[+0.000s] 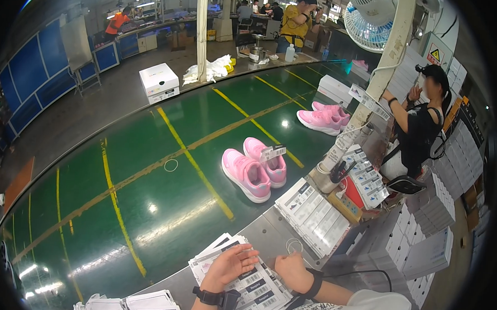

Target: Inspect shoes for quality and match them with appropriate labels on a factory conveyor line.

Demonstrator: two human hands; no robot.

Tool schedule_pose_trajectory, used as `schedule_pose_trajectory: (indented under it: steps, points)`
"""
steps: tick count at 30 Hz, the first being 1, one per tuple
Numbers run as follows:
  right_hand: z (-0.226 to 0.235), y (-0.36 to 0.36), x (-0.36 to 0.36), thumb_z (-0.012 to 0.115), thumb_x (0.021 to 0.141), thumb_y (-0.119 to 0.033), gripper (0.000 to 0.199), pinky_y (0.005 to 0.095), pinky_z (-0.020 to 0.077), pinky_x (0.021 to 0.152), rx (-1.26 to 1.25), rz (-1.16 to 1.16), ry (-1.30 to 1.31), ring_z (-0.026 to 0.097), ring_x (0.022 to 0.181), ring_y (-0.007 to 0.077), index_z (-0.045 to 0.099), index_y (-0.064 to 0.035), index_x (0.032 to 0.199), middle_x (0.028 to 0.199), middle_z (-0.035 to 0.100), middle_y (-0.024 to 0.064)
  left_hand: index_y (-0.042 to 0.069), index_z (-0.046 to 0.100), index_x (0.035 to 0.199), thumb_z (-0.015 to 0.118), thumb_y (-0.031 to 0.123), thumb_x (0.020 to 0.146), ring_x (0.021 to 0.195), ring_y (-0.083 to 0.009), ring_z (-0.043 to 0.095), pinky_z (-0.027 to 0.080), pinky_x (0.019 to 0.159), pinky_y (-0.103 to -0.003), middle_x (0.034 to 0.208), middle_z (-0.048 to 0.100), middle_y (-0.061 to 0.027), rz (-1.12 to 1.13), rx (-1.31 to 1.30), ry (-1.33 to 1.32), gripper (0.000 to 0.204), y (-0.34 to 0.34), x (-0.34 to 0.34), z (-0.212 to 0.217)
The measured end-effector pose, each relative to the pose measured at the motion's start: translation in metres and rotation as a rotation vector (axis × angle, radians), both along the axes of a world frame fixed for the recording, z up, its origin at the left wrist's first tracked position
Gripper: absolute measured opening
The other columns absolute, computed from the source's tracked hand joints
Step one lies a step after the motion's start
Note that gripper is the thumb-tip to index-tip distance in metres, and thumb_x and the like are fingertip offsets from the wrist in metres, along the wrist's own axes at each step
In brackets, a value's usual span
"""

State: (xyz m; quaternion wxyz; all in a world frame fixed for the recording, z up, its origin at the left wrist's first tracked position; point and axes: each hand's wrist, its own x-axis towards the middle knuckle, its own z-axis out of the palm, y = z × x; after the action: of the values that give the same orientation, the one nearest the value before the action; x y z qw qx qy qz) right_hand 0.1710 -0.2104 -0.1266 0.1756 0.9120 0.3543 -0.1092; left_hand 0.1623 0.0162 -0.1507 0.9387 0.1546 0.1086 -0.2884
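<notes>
My left hand (233,265) rests over a stack of printed label sheets (264,298), palm partly turned up and fingers stretched out, holding nothing. Beside it, to the right, my right hand (294,272) is closed with its fingers curled in. What it may hold is hidden. Just beyond its knuckles a thin pale loop, like a rubber band (295,245), shows against the metal table edge. Ahead on the green conveyor belt stands a pair of pink sneakers (239,174), with a barcode label (273,152) on the right shoe.
Another label stack (312,216) lies on the metal ledge to the right, near a power strip (344,207). More pink sneakers (322,119) stand farther along the belt. A post (383,61) rises beside them. A co-worker (419,118) stands at right, near stacked white boxes (394,244).
</notes>
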Motion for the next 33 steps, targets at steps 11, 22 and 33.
schedule_pose_trajectory:
  steps: [11, 22, 33]
  points:
    - [0.0, 0.009, -0.002, 0.063, 0.072, -0.015, 0.031, 0.0474, 0.0495, 0.066, -0.078, -0.022, -0.031, 0.067, 0.074, 0.0357, 0.061, 0.0042, 0.095, 0.082, 0.065, 0.0299, 0.001, 0.053, 0.119, 0.046, 0.025, 0.096, 0.104, -0.0302, 0.058, 0.047, 0.088, -0.039, 0.117, 0.058, -0.0192, 0.005, 0.057, -0.003, 0.035, 0.005, -0.003, 0.005]
    - [0.005, 0.004, 0.001, 0.069, 0.06, -0.013, 0.026, 0.0393, 0.0422, 0.055, -0.077, 0.033, -0.255, 0.06, 0.055, 0.0224, 0.061, -0.0014, 0.083, 0.059, 0.059, 0.0051, 0.003, 0.052, 0.121, 0.047, 0.026, 0.095, 0.106, -0.028, 0.058, 0.047, 0.09, -0.038, 0.118, 0.058, -0.0157, -0.023, 0.056, -0.053, 0.035, -0.004, 0.004, 0.003]
    - [0.005, -0.032, 0.015, 0.055, 0.078, -0.018, 0.027, 0.0466, 0.0427, 0.063, 0.316, 0.202, 0.105, 0.057, 0.074, 0.0377, 0.059, -0.0014, 0.099, 0.08, 0.059, 0.0176, 0.01, 0.053, 0.112, 0.053, 0.032, 0.091, 0.086, -0.0199, 0.062, 0.05, 0.069, -0.03, 0.106, 0.061, -0.0093, -0.021, 0.078, -0.039, 0.031, -0.017, 0.012, -0.002]
